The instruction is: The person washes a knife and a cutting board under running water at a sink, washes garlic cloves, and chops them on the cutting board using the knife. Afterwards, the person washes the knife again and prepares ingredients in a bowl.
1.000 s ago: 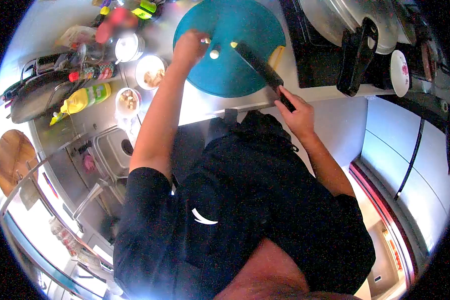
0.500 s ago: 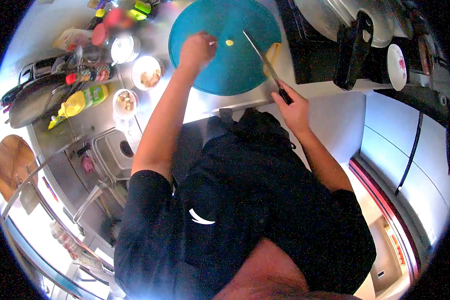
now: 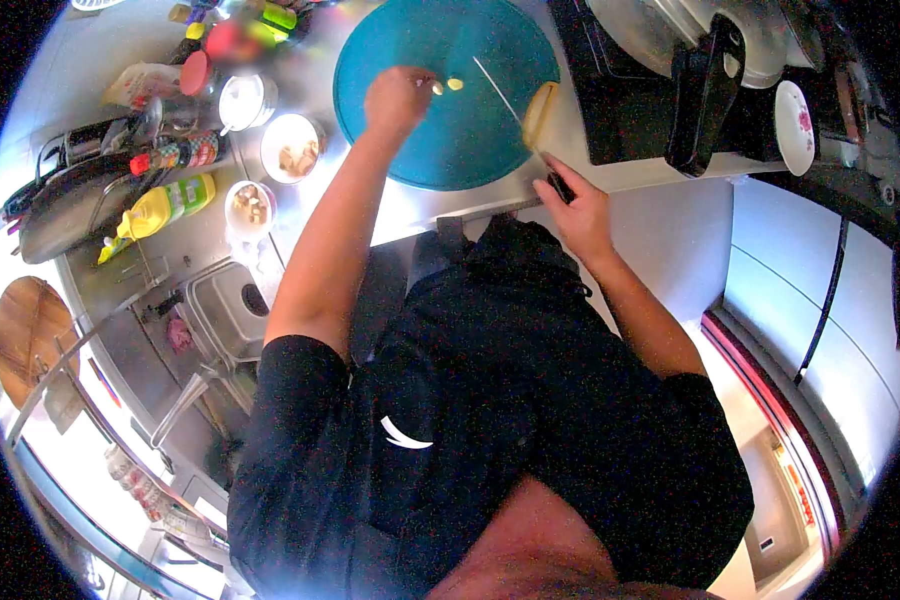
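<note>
Over the left part of a round teal cutting board (image 3: 440, 145) is my left hand (image 3: 400, 98), its fingers pinched together on a small pale piece (image 3: 437, 88). Just right of the fingertips a small yellowish piece (image 3: 455, 84) lies on the board. My right hand (image 3: 578, 208) is closed round the black handle of a knife (image 3: 498, 88) near the board's lower right edge. The blade is turned edge-on, a thin bright line pointing up and left over the board. A yellow handle (image 3: 541, 105) shows at the board's right side.
Left of the board are a bowl of pale pieces (image 3: 293, 148), a smaller bowl of chunks (image 3: 249, 209) and a white cup (image 3: 243, 103). Beyond them lie a yellow bottle (image 3: 165, 207) and a sink (image 3: 232, 305). A lidded pan (image 3: 705, 100) and a floral bowl (image 3: 795, 128) are at the right.
The knife has turned from its broad side to edge-on and shifted slightly left. My left hand moved a little right; the white piece on the board beside it is gone from that spot.
</note>
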Demonstrator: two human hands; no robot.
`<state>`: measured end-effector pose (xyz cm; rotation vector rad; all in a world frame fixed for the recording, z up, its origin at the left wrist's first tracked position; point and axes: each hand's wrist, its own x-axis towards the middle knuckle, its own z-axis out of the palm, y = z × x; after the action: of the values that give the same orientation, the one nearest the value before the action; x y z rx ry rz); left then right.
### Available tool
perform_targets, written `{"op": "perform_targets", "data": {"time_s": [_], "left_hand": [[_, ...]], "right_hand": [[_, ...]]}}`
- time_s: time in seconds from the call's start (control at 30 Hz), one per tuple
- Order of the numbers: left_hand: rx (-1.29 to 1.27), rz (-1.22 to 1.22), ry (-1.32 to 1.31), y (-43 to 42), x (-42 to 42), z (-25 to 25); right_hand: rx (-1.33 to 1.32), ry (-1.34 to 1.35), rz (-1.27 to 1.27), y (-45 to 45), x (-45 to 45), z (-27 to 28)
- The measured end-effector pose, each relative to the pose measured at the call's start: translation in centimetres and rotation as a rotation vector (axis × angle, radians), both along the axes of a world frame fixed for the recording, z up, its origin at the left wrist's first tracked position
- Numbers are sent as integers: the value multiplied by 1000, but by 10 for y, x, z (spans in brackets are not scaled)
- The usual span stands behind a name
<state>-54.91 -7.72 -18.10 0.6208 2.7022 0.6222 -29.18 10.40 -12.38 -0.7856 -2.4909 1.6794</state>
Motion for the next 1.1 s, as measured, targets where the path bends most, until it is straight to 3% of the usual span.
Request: {"op": "perform_targets", "data": {"time_s": [0.07, 0.17, 0.6, 1.1], "left_hand": [[-2, 23, -1, -1, 0, 1], [28, 25, -2, -5, -1, 3], [27, -167, 155, -2, 5, 11], [59, -134, 171, -3, 7, 1]], "right_hand": [[-43, -73, -2, -1, -2, -4], [-19, 88, 6, -1, -3, -24], [-58, -11, 86, -8, -21, -16], [-171, -93, 142, -15, -27, -35]]}}
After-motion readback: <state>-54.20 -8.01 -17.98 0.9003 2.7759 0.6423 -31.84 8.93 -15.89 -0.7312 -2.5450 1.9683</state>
